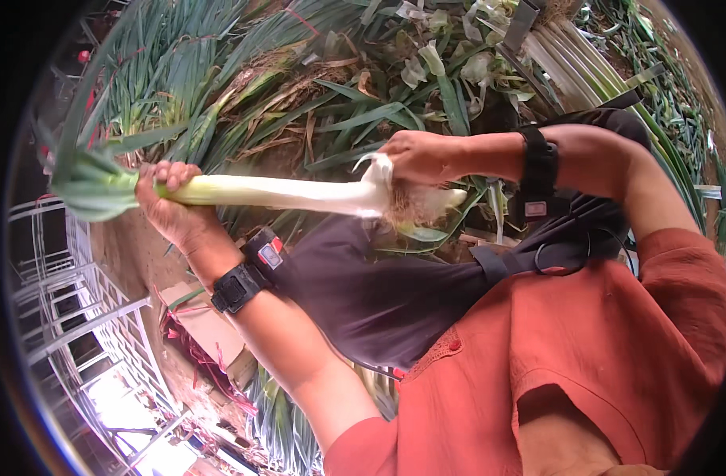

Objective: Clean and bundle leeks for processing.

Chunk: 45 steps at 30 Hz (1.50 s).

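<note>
Ground: strewn with leaves on the far side, where a heap of green leeks (196,87) spreads; trimmed white stalks (577,63) lie at the far right.
Left side: a white metal rack (113,333), with a cardboard sheet (208,321) and red twine (192,353) nearer the person.
Leek in hand: one thick leek (279,193) is held nearly level over the far edge of the dark trousers (363,289), green leaves (97,186) to the left, brown roots (414,208) to the right.
Left hand: this hand (168,194) has its fingers wrapped and clamped round the shank just below the leaves.
Right hand: its fingers curl at the root end, beside a lifted white flap (374,172); the tips of this hand (422,157) are hidden, so I can't tell how tightly they close.
Slip risk: a weak left grip on smooth skin could let the stalk twist or drop.
Tear risk: a hard tug on the flap might rip sound layers.
Snap risk: bending between the two hands could crack the white shank.
</note>
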### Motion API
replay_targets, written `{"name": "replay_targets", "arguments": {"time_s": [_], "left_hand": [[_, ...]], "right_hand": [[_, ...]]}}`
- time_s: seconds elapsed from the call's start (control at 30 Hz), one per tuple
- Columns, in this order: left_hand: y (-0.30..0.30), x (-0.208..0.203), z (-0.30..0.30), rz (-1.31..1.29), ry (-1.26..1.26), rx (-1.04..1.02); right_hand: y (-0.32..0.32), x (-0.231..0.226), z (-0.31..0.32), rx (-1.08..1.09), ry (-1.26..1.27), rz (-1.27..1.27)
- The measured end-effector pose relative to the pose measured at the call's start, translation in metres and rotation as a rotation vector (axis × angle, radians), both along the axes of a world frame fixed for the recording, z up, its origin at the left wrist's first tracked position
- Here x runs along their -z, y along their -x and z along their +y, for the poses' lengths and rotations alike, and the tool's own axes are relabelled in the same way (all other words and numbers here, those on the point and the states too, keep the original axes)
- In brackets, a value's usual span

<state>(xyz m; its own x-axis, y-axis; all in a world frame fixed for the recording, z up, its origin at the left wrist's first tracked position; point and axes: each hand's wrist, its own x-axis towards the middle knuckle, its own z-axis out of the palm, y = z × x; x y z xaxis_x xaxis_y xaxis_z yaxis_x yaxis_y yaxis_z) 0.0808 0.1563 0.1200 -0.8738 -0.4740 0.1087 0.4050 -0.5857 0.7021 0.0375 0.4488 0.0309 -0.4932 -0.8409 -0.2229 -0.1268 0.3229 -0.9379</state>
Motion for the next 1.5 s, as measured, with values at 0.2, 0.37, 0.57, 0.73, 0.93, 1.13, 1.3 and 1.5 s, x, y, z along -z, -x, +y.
{"name": "replay_targets", "arguments": {"time_s": [0.2, 0.37, 0.57, 0.73, 0.93, 1.13, 1.3, 1.5], "left_hand": [[-0.004, 0.002, 0.022, 0.039, 0.092, -0.23], [-0.001, 0.0, 0.037, 0.043, 0.077, -0.341], [0.003, 0.003, 0.052, 0.01, 0.107, -0.351], [0.01, -0.001, 0.078, -0.056, 0.192, -0.429], [0.015, -0.003, 0.096, -0.119, 0.322, -0.579], [0.02, -0.008, 0.114, -0.158, 0.394, -0.69], [0.024, -0.004, 0.105, -0.232, 0.372, -0.733], [0.022, -0.014, 0.061, -0.437, 0.332, -0.961]], "right_hand": [[0.006, 0.032, 0.017, 0.547, 0.209, -0.487], [0.031, 0.061, 0.018, 0.678, 0.382, -0.579], [0.037, 0.069, 0.033, 0.68, -0.025, -0.404], [0.044, 0.105, 0.028, 0.713, -0.042, -0.342], [0.044, 0.127, 0.021, 0.787, -0.148, -0.242], [0.057, 0.154, 0.019, 0.662, -0.346, 0.081], [0.065, 0.138, 0.026, 0.347, -0.569, 0.396], [0.054, 0.14, 0.068, 0.467, 0.504, -0.725]]}}
